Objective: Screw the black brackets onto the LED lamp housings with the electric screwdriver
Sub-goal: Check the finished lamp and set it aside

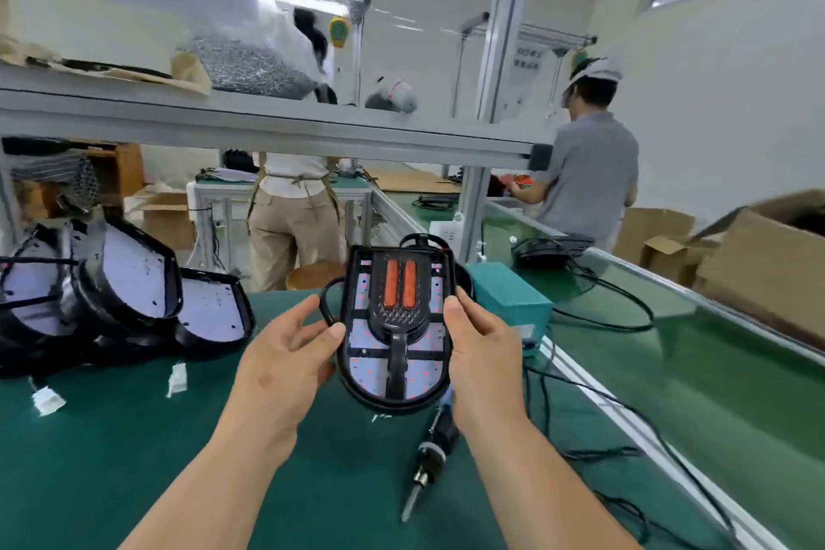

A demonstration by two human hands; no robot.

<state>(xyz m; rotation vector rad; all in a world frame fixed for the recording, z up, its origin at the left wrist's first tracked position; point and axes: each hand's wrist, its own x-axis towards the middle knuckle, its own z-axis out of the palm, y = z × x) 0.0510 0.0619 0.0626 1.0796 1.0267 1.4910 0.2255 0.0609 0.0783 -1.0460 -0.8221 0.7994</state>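
Note:
I hold a black LED lamp housing point(424, 375) upright above the green bench, its white LED board facing me. A black bracket point(398, 317) with two orange strips lies on its face. My left hand point(285, 353) touches the housing's left edge with thumb and fingertips, next to a black cable loop point(326, 304). My right hand point(480, 348) grips the right edge. The electric screwdriver point(431, 455) lies on the mat below the housing, tip pointing toward me, with no hand on it.
Several more lamp housings point(129, 281) are stacked at the left with white connectors point(47, 400) trailing. A teal box point(509, 295) and black cables point(602, 313) sit to the right, by a conveyor point(692, 371). An aluminium shelf point(268, 125) crosses overhead. Two people work beyond.

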